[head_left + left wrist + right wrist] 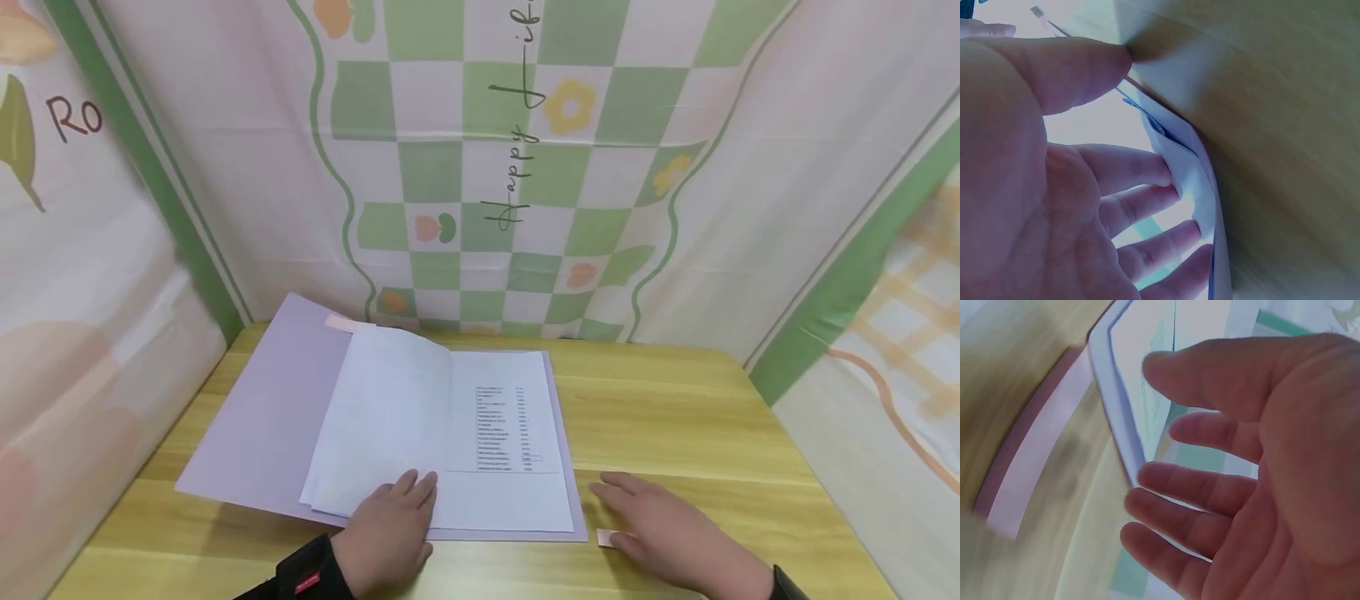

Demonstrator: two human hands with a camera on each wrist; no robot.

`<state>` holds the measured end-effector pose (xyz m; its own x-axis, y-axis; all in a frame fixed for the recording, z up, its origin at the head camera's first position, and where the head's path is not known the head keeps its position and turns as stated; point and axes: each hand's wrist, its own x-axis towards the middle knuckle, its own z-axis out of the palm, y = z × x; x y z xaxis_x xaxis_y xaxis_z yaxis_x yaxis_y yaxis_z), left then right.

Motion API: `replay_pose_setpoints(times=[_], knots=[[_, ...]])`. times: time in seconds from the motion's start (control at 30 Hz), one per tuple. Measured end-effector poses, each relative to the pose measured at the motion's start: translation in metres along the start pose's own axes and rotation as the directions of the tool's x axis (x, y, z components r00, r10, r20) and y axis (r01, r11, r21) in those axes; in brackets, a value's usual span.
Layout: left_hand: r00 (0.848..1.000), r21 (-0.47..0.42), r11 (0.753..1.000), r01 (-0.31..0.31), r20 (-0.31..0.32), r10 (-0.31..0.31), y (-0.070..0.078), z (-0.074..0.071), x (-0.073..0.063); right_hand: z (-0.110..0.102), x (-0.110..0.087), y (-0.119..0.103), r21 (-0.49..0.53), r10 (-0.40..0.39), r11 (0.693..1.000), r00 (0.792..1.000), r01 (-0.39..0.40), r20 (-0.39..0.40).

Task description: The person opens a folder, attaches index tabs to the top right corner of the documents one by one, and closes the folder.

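Observation:
A lavender folder (pixel 247 433) lies spread on the table, with white sheets (pixel 382 417) turned over to its left side. On the right side a page (pixel 510 504) carries a printed list in small type. My left hand (pixel 390 533) rests its extended fingers on the lower edge of the turned sheets; the left wrist view shows these fingers (pixel 1132 169) against the curved paper. Just right of the folder, my right hand (pixel 667 525) hovers low over the wood, fingers loosely spread and holding nothing. Under its thumb side lies a pink strip (pixel 1044 440), partly hidden in the head view.
Another pale pink strip (pixel 342 323) shows at the top edge of the turned sheets. The wooden table (pixel 660 408) extends right of the folder. A patterned cloth (pixel 495 175) hangs behind the table and at both sides.

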<state>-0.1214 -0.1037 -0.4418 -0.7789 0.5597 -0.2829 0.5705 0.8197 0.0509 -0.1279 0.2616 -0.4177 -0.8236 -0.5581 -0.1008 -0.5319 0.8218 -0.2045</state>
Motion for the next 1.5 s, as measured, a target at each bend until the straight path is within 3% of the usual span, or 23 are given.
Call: replay_pose_setpoints(times=[0.27,0.53,0.73,1.23,1.5], knots=[[1.0,-0.012,1.0,-0.012,-0.005,0.012,-0.002,0.002,-0.002,0.007,-0.023,0.02,-0.012,-0.024,1.0,0.997,0.023,-0.069],[1.0,-0.008,1.0,-0.012,-0.026,0.011,0.002,0.001,-0.003,0.023,-0.034,0.029,0.113,0.038,0.993,0.999,-0.039,0.011],[0.998,-0.009,1.0,-0.019,-0.053,0.019,0.004,0.001,-0.003,0.033,-0.037,0.03,0.101,0.03,0.994,0.999,-0.028,-0.017],[0.979,-0.037,0.999,-0.015,-0.204,0.007,0.006,0.006,-0.005,0.037,-0.035,0.01,0.236,0.01,0.972,0.999,-0.022,0.053],[0.959,-0.012,0.999,-0.034,-0.283,0.029,0.009,0.004,-0.005,0.023,-0.021,-0.017,0.313,-0.093,0.945,0.996,0.091,-0.009]])
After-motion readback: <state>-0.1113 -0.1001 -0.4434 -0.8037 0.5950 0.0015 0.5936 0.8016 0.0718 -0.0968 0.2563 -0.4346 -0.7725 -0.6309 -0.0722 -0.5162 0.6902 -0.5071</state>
